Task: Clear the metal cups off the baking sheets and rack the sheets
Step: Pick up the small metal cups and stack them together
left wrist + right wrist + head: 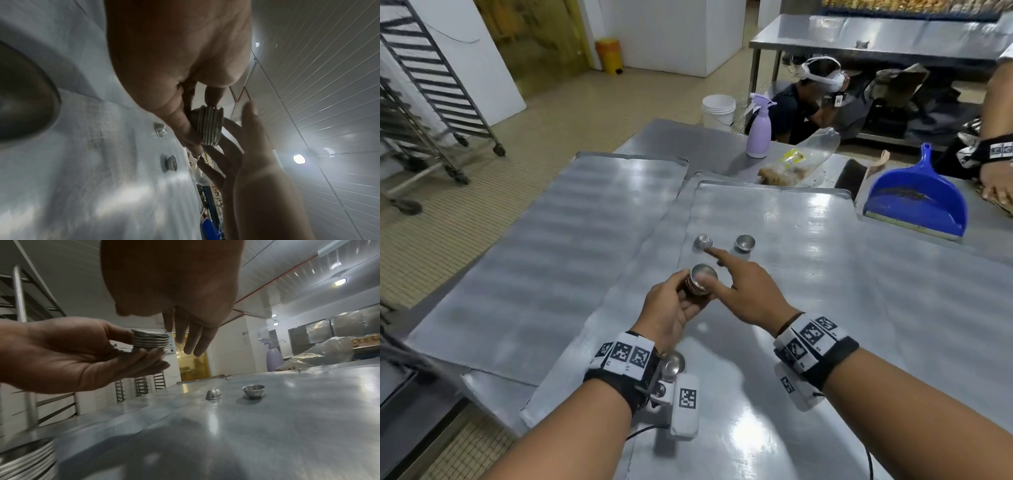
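Note:
My left hand [688, 286] grips a stack of nested metal cups [700, 283] from the side, just above the right baking sheet [825, 274]. The ribbed stack [209, 126] sits between thumb and fingers, as the right wrist view confirms [150, 340]. My right hand [722, 270] is beside the stack with fingers [191, 337] straight, index tip near an upside-down cup [703, 242]. An upright cup [745, 243] stands to its right. Another cup stack [673, 365] stands by my left wrist. A second sheet [585, 222] lies to the left.
A lilac spray bottle [758, 128], a plastic bag [798, 161] and a blue dustpan [917, 198] lie at the table's far side. A wheeled tray rack [424, 85] stands at far left. One person crouches beyond the table [811, 102]; another's hand [996, 178] is at right.

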`<state>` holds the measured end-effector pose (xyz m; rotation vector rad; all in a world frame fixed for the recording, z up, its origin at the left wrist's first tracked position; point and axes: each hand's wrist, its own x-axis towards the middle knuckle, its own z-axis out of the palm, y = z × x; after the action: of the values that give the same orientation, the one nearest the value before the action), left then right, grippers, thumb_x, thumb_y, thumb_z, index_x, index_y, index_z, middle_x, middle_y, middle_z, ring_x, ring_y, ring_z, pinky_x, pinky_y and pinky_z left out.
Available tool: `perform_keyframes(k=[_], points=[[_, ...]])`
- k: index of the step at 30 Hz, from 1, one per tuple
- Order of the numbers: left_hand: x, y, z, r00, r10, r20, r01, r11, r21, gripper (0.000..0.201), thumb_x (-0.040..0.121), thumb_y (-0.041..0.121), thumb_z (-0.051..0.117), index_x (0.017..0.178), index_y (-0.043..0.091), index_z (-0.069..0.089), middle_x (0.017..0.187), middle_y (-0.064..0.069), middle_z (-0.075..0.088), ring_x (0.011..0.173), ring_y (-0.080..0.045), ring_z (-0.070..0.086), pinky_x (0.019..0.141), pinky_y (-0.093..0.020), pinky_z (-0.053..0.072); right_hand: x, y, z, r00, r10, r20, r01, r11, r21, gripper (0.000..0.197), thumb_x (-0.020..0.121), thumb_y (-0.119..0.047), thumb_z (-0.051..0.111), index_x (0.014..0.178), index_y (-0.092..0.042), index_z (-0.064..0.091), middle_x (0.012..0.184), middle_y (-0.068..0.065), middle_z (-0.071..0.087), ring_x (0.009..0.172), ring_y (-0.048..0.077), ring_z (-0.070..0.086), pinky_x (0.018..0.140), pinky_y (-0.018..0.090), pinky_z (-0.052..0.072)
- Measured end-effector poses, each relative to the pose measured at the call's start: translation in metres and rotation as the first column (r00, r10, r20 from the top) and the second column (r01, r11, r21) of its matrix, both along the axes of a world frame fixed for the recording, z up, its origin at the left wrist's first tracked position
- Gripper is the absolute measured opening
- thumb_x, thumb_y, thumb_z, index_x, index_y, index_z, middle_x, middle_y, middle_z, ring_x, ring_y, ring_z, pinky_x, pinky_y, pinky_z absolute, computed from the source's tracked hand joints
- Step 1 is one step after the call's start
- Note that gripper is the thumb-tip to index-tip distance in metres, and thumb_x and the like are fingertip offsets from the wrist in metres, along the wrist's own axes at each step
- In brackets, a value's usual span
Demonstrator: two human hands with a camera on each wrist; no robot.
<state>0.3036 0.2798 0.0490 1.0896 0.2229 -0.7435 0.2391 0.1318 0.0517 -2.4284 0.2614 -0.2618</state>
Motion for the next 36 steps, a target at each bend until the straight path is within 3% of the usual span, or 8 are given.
perform_keyframes(k=[3, 6, 12, 16, 26, 29, 33, 36], points=[[0.018, 0.004, -0.001, 0.999, 0.004, -0.034, -0.005, 1.0, -0.019, 0.032, 0.103, 0.018, 0.054, 0.114, -0.011, 0.061, 0.102, -0.029, 0.073, 0.095, -0.044, 0.073, 0.072, -0.035, 0.064, 0.026, -0.025, -0.014, 0.986, -0.162, 0.031, 0.162, 0.987, -0.016, 0.049, 0.097, -0.059, 0.045, 0.134, -0.028, 0.055, 0.126, -0.001, 0.065, 0.108, 0.02, 0.065, 0.085, 0.034, 0.05], [0.037, 0.008, -0.007, 0.998, -0.013, -0.055, 0.013, 1.0, -0.003, 0.032, 0.102, 0.02, 0.056, 0.114, -0.009, 0.062, 0.104, -0.029, 0.073, 0.095, -0.044, 0.073, 0.072, -0.035, 0.064, 0.053, -0.065, -0.038, 0.953, -0.285, -0.103, 0.272, 0.955, -0.119, 0.041, 0.098, -0.045, 0.05, 0.129, -0.021, 0.058, 0.129, 0.005, 0.063, 0.112, 0.026, 0.062, 0.088, 0.036, 0.048], [0.068, 0.016, -0.035, 0.995, -0.057, -0.076, 0.063, 0.995, 0.071, 0.034, 0.101, 0.024, 0.055, 0.118, -0.004, 0.064, 0.105, -0.024, 0.075, 0.097, -0.043, 0.073, 0.095, -0.042, 0.056, 0.098, -0.114, -0.076, 0.898, -0.284, -0.337, 0.222, 0.952, -0.209, 0.06, 0.096, -0.047, 0.053, 0.147, -0.019, 0.04, 0.146, 0.007, 0.048, 0.127, 0.029, 0.051, 0.103, 0.042, 0.044], [0.077, 0.023, -0.048, 0.993, -0.073, -0.091, 0.083, 0.991, 0.103, 0.033, 0.102, 0.026, 0.055, 0.119, -0.001, 0.064, 0.104, -0.022, 0.075, 0.097, -0.04, 0.074, 0.098, -0.043, 0.053, 0.118, -0.121, -0.091, 0.895, -0.255, -0.366, 0.157, 0.948, -0.277, 0.045, 0.092, -0.048, 0.057, 0.129, -0.026, 0.049, 0.13, 0.005, 0.06, 0.109, 0.031, 0.059, 0.092, 0.045, 0.051], [0.065, 0.025, -0.041, 0.995, -0.069, -0.074, 0.077, 0.989, 0.126, 0.03, 0.102, 0.026, 0.054, 0.116, 0.0, 0.065, 0.101, -0.021, 0.076, 0.1, -0.041, 0.073, 0.098, -0.043, 0.052, 0.09, -0.097, -0.086, 0.872, -0.253, -0.419, 0.116, 0.939, -0.324, 0.026, 0.09, -0.036, 0.061, 0.108, -0.017, 0.067, 0.109, 0.008, 0.067, 0.096, 0.027, 0.063, 0.079, 0.034, 0.051], [0.053, 0.025, -0.032, 0.997, -0.051, -0.053, 0.058, 0.991, 0.123, 0.029, 0.102, 0.026, 0.054, 0.115, 0.002, 0.066, 0.101, -0.019, 0.077, 0.101, -0.04, 0.073, 0.103, -0.046, 0.05, 0.066, -0.072, -0.058, 0.937, -0.205, -0.282, 0.155, 0.97, -0.188, 0.027, 0.088, -0.041, 0.066, 0.103, -0.018, 0.068, 0.103, 0.003, 0.069, 0.092, 0.025, 0.063, 0.078, 0.035, 0.052], [0.033, 0.026, -0.019, 1.0, -0.004, -0.031, 0.006, 0.996, 0.085, 0.031, 0.102, 0.023, 0.055, 0.115, -0.002, 0.065, 0.104, -0.023, 0.075, 0.094, -0.039, 0.075, 0.093, -0.044, 0.058, 0.035, -0.018, -0.008, 0.997, -0.055, 0.058, 0.045, 0.986, 0.162, 0.048, 0.086, -0.047, 0.071, 0.127, -0.024, 0.059, 0.112, -0.01, 0.067, 0.1, 0.01, 0.063, 0.087, 0.029, 0.051], [0.016, 0.025, -0.007, 0.999, 0.035, -0.007, -0.035, 0.999, 0.039, 0.032, 0.102, 0.02, 0.054, 0.116, -0.007, 0.065, 0.104, -0.023, 0.075, 0.089, -0.034, 0.075, 0.076, -0.035, 0.063, 0.02, 0.017, 0.006, 0.991, 0.124, 0.04, -0.126, 0.989, 0.071, 0.055, 0.084, -0.056, 0.066, 0.132, -0.031, 0.054, 0.116, -0.008, 0.07, 0.084, 0.009, 0.063, 0.084, 0.032, 0.052]])
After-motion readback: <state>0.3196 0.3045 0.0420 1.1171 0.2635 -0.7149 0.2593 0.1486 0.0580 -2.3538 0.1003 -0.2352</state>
